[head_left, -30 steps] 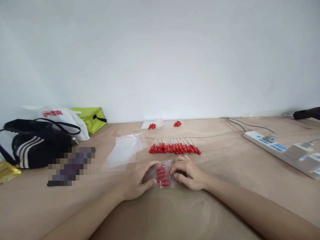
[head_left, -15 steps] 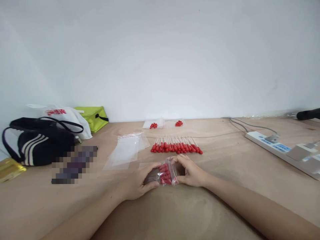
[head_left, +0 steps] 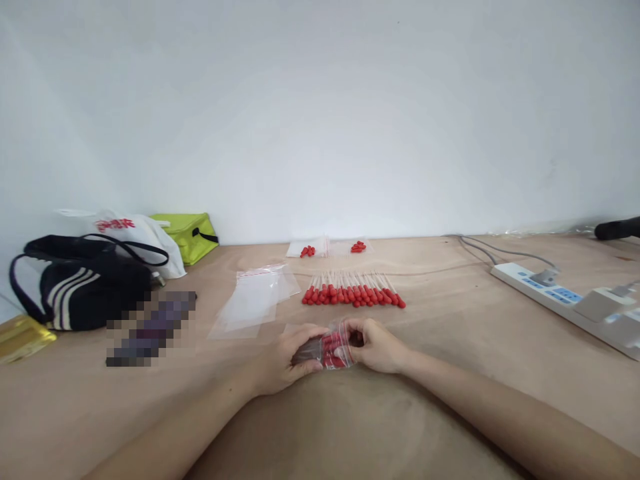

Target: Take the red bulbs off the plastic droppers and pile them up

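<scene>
A clear zip bag (head_left: 329, 353) with several red pieces inside lies sideways on the table close to me. My left hand (head_left: 293, 360) grips its left part between thumb and fingers. At the bag's zip end my right hand (head_left: 377, 347) is curled, fingertips on the plastic and a thumb or fingertip at the mouth; whether it is inside I cannot tell. Just beyond lies a row of red-tipped wooden sticks (head_left: 353, 293), tips toward me. To the left of the row is a fanned stack of flat clear zip bags (head_left: 253, 303).
Against the wall lie two clear bags (head_left: 337, 248) with small red pieces. At left are a black striped bag (head_left: 90, 293), a white plastic bag (head_left: 173, 253), a lime-green bag (head_left: 187, 237) and a blurred dark object (head_left: 155, 327). A power strip (head_left: 540, 293) with plugs and cables lies at right.
My right hand's fingers have curled in at the zip end, and the bag's plastic is more crumpled over the red pieces. My left hand keeps its hold.
</scene>
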Demonstrator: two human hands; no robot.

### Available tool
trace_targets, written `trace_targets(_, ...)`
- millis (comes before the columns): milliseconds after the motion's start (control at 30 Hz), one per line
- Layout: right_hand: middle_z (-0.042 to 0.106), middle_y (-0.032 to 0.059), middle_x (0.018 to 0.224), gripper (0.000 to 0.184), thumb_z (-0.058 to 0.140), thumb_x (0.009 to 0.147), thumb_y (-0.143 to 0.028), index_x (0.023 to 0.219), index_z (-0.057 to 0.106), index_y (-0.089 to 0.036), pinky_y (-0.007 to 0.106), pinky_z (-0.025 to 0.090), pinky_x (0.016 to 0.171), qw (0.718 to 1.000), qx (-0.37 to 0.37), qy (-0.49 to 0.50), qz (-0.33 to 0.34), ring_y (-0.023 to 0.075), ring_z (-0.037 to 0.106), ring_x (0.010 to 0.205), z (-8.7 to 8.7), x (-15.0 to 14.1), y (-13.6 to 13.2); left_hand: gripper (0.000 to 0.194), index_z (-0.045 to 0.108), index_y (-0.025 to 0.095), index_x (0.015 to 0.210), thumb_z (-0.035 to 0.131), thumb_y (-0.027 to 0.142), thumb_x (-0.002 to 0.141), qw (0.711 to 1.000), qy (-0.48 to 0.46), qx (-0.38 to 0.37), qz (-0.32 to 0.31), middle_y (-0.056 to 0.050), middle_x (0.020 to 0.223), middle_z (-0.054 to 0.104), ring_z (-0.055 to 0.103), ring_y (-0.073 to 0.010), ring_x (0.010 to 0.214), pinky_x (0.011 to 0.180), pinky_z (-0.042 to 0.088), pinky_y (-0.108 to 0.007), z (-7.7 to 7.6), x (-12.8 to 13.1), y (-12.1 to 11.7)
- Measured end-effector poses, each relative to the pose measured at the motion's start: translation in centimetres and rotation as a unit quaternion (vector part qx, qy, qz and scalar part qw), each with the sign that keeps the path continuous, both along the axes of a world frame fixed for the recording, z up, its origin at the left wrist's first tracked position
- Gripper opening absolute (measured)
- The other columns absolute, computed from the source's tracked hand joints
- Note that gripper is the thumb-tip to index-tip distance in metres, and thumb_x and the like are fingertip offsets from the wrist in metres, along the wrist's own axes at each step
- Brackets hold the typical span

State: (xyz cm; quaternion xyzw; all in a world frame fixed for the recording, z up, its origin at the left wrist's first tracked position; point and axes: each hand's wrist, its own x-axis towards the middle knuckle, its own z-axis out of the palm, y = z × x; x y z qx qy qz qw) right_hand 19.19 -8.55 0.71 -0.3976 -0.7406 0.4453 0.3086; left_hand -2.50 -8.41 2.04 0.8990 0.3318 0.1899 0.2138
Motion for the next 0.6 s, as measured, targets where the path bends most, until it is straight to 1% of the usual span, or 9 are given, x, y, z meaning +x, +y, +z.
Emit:
trace_targets(100, 0.058, -0.0015, 0.071, 0.008, 0.058, 0.069, -0.018, 0.076, 0.059, -0.015, 0.021, 0.039, 0.058, 1.0, 0.003, 0.006, 0.008, 0.0089, 0.049, 0.062, 0.3, -0.3, -0.3, 0.041, 0.041, 0.023, 0.119, 0.051, 0.033, 0.08, 1.0, -0.002, 0.012, -0.009, -0.006, 0.116, 0.053, 0.05, -0.0201, 0.105, 0.089, 0.04, -0.033, -0.1, -0.1, 0.1)
trace_targets(167, 0.057, -0.002, 0.07, 0.008, 0.057, 0.068, -0.017, 0.076, 0.058, -0.016, 0.02, 0.038, 0.056, 1.0, 0.006, 0.013, -0.005, 0.0083, 0.048, 0.061, 0.4, -0.4, -0.5, 0.041, 0.041, 0.023, 0.119, 0.051, 0.033, 0.08, 1.0, 0.002, 0.009, -0.006, -0.006, 0.116, 0.053, 0.051, -0.02, 0.104, 0.088, 0.04, -0.033, 0.0, -0.1, 0.0)
trace_targets(267, 0.054, -0.0034, 0.064, 0.007, 0.058, 0.067, -0.017, 0.074, 0.056, -0.016, 0.02, 0.036, 0.052, 0.999, 0.012, -0.003, -0.03, 0.0072, 0.044, 0.055, 0.4, -0.2, -0.5, 0.043, 0.041, 0.023, 0.12, 0.052, 0.034, 0.08, 1.0, 0.014, -0.001, 0.005, -0.006, 0.116, 0.054, 0.051, -0.0202, 0.103, 0.088, 0.041, -0.033, 0.1, -0.1, 0.0)
trace_targets(333, 0.053, -0.0037, 0.062, 0.009, 0.059, 0.067, -0.019, 0.074, 0.055, -0.016, 0.019, 0.035, 0.05, 1.0, 0.008, 0.011, -0.028, 0.0066, 0.043, 0.053, 0.3, 0.1, -0.4, 0.044, 0.041, 0.024, 0.12, 0.052, 0.034, 0.08, 1.0, 0.023, -0.008, 0.011, -0.006, 0.117, 0.054, 0.051, -0.0201, 0.103, 0.088, 0.04, -0.034, 0.2, -0.1, 0.0)
trace_targets(400, 0.055, -0.0031, 0.068, 0.014, 0.06, 0.068, -0.021, 0.08, 0.054, -0.017, 0.019, 0.036, 0.05, 0.998, -0.016, 0.064, -0.018, 0.0061, 0.044, 0.053, 0.2, 0.6, -0.1, 0.044, 0.04, 0.024, 0.121, 0.052, 0.035, 0.08, 0.999, 0.028, -0.011, 0.014, -0.005, 0.117, 0.054, 0.051, -0.0201, 0.103, 0.087, 0.04, -0.034, 0.2, -0.1, 0.0)
trace_targets(467, 0.056, -0.0027, 0.073, 0.022, 0.062, 0.067, -0.025, 0.086, 0.053, -0.019, 0.02, 0.038, 0.052, 0.989, -0.07, 0.127, -0.006, 0.0061, 0.047, 0.054, 0.0, 1.1, 0.1, 0.043, 0.041, 0.025, 0.12, 0.051, 0.035, 0.08, 0.999, 0.029, -0.012, 0.015, -0.005, 0.117, 0.054, 0.052, -0.0198, 0.102, 0.086, 0.041, -0.033, 0.1, -0.1, 0.0)
trace_targets(533, 0.057, -0.0026, 0.075, 0.027, 0.067, 0.063, -0.029, 0.084, 0.054, -0.019, 0.021, 0.041, 0.055, 0.976, -0.125, 0.178, 0.008, 0.007, 0.051, 0.058, -0.3, 1.2, 0.3, 0.042, 0.041, 0.025, 0.12, 0.051, 0.035, 0.08, 0.999, 0.029, -0.012, 0.015, -0.004, 0.116, 0.055, 0.052, -0.0194, 0.101, 0.086, 0.041, -0.032, 0.0, -0.1, 0.0)
trace_targets(600, 0.058, -0.0023, 0.074, 0.03, 0.073, 0.057, -0.03, 0.079, 0.057, -0.018, 0.024, 0.044, 0.061, 0.967, -0.146, 0.208, 0.014, 0.0083, 0.054, 0.062, -0.6, 1.0, 0.2, 0.042, 0.041, 0.025, 0.12, 0.051, 0.036, 0.08, 0.999, 0.03, -0.012, 0.016, -0.004, 0.116, 0.054, 0.052, -0.0195, 0.102, 0.086, 0.041, -0.032, -0.1, -0.2, 0.1)
